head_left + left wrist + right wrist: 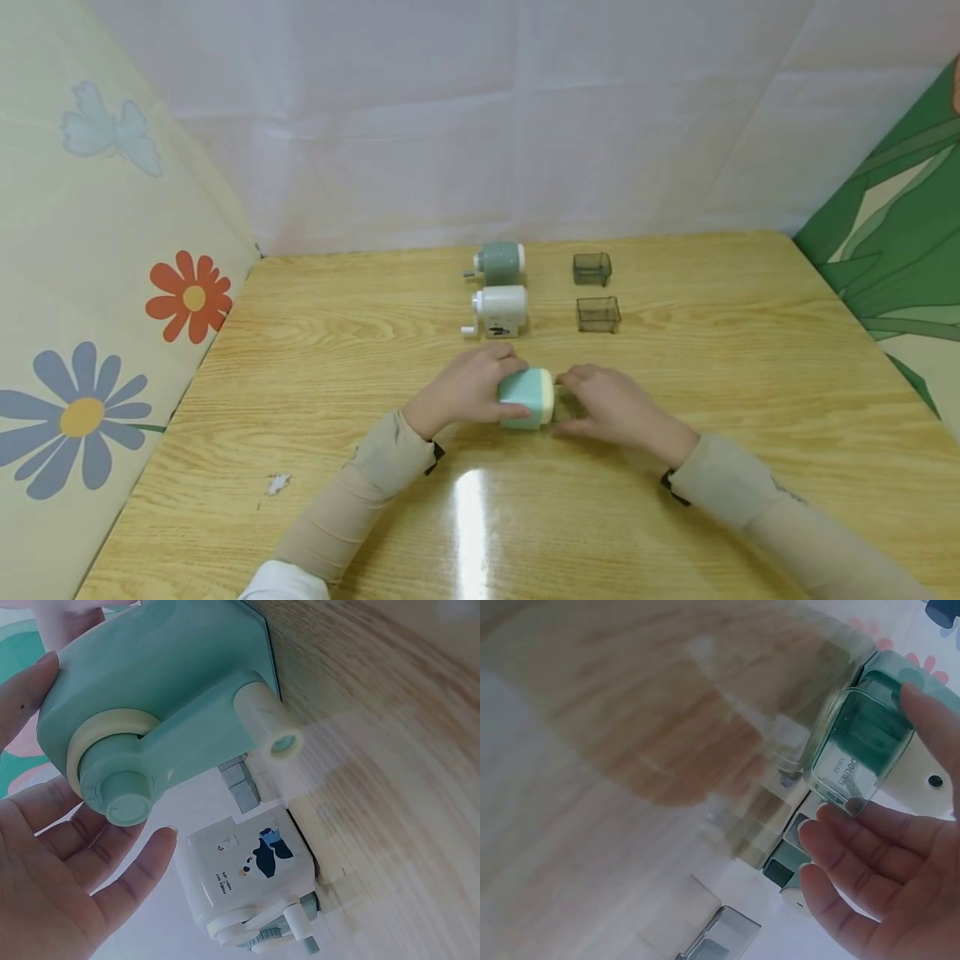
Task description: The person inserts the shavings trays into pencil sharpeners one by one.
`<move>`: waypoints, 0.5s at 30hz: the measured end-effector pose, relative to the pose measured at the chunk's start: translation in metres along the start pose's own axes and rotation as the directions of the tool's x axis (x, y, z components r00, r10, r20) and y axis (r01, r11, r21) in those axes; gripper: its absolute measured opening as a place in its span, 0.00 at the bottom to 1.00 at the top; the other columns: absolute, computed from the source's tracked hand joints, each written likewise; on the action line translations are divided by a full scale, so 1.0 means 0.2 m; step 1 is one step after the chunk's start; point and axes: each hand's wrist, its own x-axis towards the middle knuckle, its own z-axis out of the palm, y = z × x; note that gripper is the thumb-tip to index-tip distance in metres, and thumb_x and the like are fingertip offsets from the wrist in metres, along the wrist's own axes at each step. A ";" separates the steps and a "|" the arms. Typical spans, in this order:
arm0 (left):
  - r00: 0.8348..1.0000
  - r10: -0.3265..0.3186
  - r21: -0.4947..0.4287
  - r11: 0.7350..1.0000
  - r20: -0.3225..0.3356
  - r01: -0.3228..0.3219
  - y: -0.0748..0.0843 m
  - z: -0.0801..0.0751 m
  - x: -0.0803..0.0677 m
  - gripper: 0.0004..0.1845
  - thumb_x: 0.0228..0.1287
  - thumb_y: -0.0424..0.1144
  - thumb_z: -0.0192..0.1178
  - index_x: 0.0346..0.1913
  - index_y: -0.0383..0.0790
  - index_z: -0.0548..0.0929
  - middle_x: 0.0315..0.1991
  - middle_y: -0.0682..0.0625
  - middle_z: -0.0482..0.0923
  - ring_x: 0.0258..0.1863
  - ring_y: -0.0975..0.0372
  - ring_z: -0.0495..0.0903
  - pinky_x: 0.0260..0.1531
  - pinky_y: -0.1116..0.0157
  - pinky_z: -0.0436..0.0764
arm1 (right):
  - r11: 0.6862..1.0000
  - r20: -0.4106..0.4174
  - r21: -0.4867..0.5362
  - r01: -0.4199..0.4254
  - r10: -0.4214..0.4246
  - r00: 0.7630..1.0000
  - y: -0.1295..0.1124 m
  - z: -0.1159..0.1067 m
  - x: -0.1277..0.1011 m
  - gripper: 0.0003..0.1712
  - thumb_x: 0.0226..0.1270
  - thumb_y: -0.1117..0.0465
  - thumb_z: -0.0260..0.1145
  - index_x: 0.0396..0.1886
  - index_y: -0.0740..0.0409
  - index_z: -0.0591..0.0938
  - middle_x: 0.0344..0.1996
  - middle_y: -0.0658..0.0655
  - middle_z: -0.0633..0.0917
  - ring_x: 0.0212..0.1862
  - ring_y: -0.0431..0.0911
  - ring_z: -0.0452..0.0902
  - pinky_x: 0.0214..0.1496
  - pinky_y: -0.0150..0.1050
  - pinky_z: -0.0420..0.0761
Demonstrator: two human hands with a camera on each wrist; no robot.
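Mint sharpener (527,397) held by left hand (465,387); right hand (611,406) pinches its clear drawer (853,754).

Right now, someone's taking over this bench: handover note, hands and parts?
Left hand: grips the mint-green crank pencil sharpener at its crank end, standing on the wooden table.
Right hand: fingers on the clear plastic shavings drawer at the sharpener's front; cannot tell how far in it sits.
Behind: white crank sharpener and grey-green crank sharpener, each with a smoky clear drawer (near, far) lying apart to its right.
Done: none confirmed. Left: those two drawers are still out.
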 end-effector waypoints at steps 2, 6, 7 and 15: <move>1.000 0.000 -0.007 1.000 0.001 0.000 0.00 0.00 0.00 0.31 0.48 0.55 0.67 0.49 0.35 0.79 0.41 0.48 0.76 0.32 0.65 0.72 0.28 0.77 0.72 | 1.000 -0.002 0.009 -0.004 0.004 1.000 0.00 0.01 0.01 0.40 0.42 0.42 0.73 0.46 0.69 0.77 0.38 0.61 0.81 0.37 0.51 0.78 0.39 0.44 0.80; 1.000 0.004 -0.012 1.000 -0.002 -0.004 0.00 0.00 0.00 0.31 0.48 0.55 0.67 0.49 0.35 0.79 0.41 0.48 0.76 0.33 0.65 0.72 0.29 0.77 0.72 | 1.000 0.000 0.020 -0.003 0.003 1.000 -0.01 0.01 0.01 0.41 0.41 0.40 0.72 0.47 0.69 0.77 0.37 0.60 0.81 0.36 0.50 0.78 0.37 0.43 0.81; 1.000 0.004 -0.014 1.000 0.000 -0.004 0.00 0.00 0.00 0.31 0.48 0.55 0.67 0.49 0.35 0.78 0.41 0.48 0.75 0.33 0.65 0.72 0.29 0.77 0.72 | 1.000 0.003 0.020 -0.003 0.003 1.000 -0.01 0.01 0.01 0.42 0.41 0.40 0.72 0.48 0.69 0.76 0.37 0.60 0.81 0.37 0.50 0.78 0.38 0.43 0.81; 1.000 0.015 -0.012 1.000 -0.008 -0.015 -0.01 0.00 0.00 0.31 0.47 0.55 0.67 0.49 0.35 0.79 0.40 0.48 0.75 0.32 0.64 0.72 0.28 0.76 0.72 | 0.996 0.068 0.070 -0.060 0.056 0.996 0.00 -0.03 -0.01 0.47 0.40 0.44 0.75 0.53 0.73 0.72 0.47 0.68 0.78 0.48 0.58 0.75 0.50 0.52 0.76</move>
